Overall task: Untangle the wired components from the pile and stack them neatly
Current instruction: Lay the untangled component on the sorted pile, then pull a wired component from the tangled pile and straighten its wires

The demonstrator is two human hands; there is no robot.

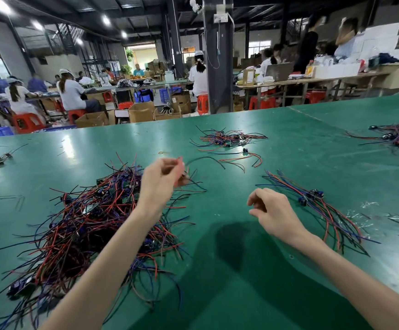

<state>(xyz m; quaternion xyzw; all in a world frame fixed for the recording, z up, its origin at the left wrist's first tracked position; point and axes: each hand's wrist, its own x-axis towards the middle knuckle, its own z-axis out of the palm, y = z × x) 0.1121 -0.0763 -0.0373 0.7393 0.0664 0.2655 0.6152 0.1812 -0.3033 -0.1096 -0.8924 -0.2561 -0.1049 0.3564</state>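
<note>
The left hand (164, 178), blurred, is raised over the far edge of the tangled pile (86, 225) and pinches a wired part (187, 177) whose black wire trails toward 1 o'clock. The pile sprawls at 8 o'clock on the green table (241, 270). The right hand (273, 214) hovers with fingers loosely curled, holding nothing; the sorted bundle (322, 208) lies at its 3 o'clock
</note>
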